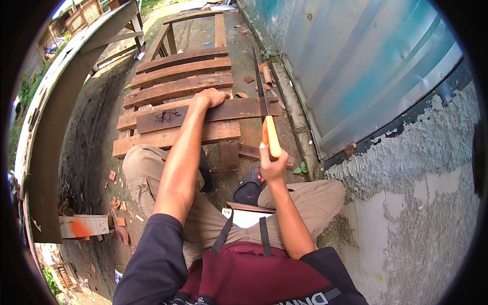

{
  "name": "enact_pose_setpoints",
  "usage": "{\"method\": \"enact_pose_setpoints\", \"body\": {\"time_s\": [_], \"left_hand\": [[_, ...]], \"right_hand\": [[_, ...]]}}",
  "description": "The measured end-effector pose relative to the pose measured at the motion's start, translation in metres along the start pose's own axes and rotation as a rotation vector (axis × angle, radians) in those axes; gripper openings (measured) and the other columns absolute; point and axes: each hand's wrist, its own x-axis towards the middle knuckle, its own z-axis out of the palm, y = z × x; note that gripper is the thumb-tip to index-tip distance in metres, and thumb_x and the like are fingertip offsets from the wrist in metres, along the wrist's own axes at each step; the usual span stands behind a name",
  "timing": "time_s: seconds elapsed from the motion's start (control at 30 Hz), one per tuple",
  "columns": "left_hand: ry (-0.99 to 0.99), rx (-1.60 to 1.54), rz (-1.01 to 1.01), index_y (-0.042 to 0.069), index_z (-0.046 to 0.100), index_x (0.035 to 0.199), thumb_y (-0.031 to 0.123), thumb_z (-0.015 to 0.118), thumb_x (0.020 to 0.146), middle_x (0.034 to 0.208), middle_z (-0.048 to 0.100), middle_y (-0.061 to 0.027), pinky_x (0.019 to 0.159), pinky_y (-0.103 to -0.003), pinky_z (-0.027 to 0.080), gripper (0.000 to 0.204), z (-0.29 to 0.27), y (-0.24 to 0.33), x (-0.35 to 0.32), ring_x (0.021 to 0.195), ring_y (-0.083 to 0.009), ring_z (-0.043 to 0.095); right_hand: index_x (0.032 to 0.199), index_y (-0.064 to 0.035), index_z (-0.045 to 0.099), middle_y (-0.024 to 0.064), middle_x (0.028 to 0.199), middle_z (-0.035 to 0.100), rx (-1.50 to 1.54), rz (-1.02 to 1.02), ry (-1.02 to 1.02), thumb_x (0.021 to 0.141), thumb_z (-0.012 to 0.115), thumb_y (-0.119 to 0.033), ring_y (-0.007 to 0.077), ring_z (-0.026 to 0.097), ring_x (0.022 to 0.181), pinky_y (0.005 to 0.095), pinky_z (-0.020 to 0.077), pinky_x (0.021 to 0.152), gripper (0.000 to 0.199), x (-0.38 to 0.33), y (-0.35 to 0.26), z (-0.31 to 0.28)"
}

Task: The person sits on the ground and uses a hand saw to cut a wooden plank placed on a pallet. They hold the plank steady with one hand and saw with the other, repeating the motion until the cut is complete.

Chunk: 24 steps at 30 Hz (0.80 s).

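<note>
A handsaw (271,136) with a yellow-orange handle is gripped in my right hand (274,165). Its long dark blade points away from me and crosses the right end of a dark brown wooden plank (236,109). That plank lies crosswise on a slatted wooden frame (178,91) and sticks out past its right side. My left hand (211,97) holds the plank down at its far edge, with curled fingers partly hidden. A dark, rough hollow marks the plank to the left of my forearm.
Close on the right stand a corrugated metal sheet (351,76) and a peeling wall (406,203). A long board structure (56,132) runs along the left. Wood offcuts (121,221) litter the ground, and a brown cylinder (267,74) lies near the blade. My legs flank the frame's near end.
</note>
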Motion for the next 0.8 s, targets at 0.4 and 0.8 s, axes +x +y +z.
{"method": "enact_pose_setpoints", "body": {"time_s": [0.4, 0.8], "left_hand": [[0.042, -0.003, -0.07, 0.008, 0.061, 0.138, 0.054, 0.049, 0.093, 0.15, 0.051, -0.0159, 0.118, -0.043, 0.032, 0.066, 0.003, 0.001, -0.014, 0.14, -0.0317, 0.048], [0.021, 0.003, 0.062, 0.004, 0.06, 0.137, 0.054, 0.048, 0.093, 0.15, 0.05, -0.0182, 0.115, -0.044, 0.036, 0.067, 0.01, -0.029, 0.024, 0.139, -0.0349, 0.048]], "right_hand": [[0.076, 0.0022, 0.062, 0.0129, 0.059, 0.056, -0.255, -0.136, -0.152, 0.085, 0.063, -0.005, 0.0257, 0.059, 0.046, 0.0345, 0.0452, 0.048, 0.012, -0.166, -0.012, -0.104], [0.071, -0.0005, 0.057, 0.0074, 0.052, 0.049, -0.062, -0.112, -0.079, 0.088, 0.067, -0.007, 0.0163, 0.048, 0.044, 0.0342, 0.0369, 0.046, 0.021, -0.049, 0.015, -0.021]]}}
